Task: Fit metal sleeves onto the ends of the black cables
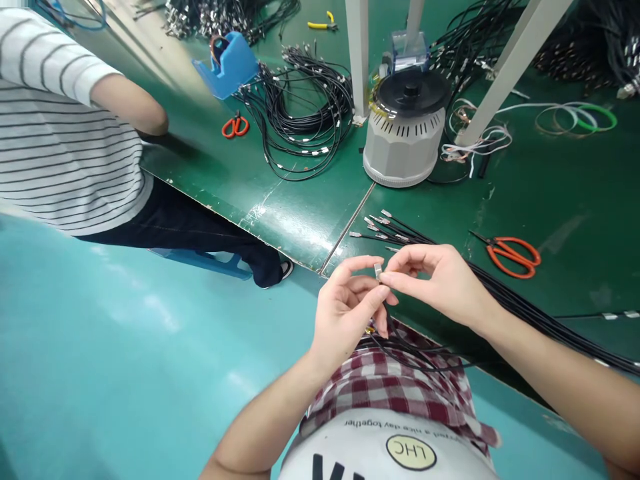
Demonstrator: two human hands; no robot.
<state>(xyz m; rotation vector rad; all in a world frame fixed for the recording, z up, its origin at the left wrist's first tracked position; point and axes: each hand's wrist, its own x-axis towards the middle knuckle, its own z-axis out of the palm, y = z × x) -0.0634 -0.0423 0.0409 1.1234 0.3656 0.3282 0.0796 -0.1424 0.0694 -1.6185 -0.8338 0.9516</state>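
Close to the bench edge, my left hand (353, 300) and my right hand (433, 280) meet over my lap. Between their fingertips is a small silver cable connector (378, 269), pinched from both sides. A black cable (387, 310) runs down from under the fingers toward my lap, where more black cable lies on the checked cloth. Just beyond my hands, a bundle of black cables (410, 231) with silver connector ends rests on the green bench and passes under my right forearm. The inner fingers of both hands are partly hidden.
Orange-handled scissors (515, 257) lie right of my hands. A grey round machine (405, 133) stands behind, near white posts (357, 60). Coiled cables (305, 100), a blue tape dispenser (227, 65), small red scissors (235, 125) and yellow pliers (324, 24) are farther left. Another person (75, 120) stands at left.
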